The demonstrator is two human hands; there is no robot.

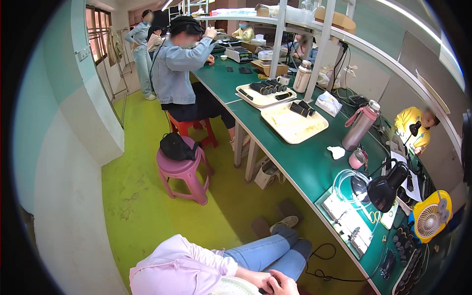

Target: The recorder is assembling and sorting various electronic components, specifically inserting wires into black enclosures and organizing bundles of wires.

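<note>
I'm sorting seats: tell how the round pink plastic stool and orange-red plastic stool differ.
The pink stool holds a black bag; the orange-red stool holds a seated person. The pink stool stands nearer the camera than the orange-red stool. Both stand on the green floor.

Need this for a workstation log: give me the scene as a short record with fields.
Hands: bare left hand and right hand together, touching, near light-blue denim trousers; anything held is unclear
Bench: long green worktop
Tray: nearer cream rectangular tray, black tubular pieces on it
Light: black dome-shaded desk lamp
Fan: yellow fan with round white grille
Stool: pink round plastic stool, black bag on top
Co-worker: person in pale-blue denim jacket, seated at the bench
</note>
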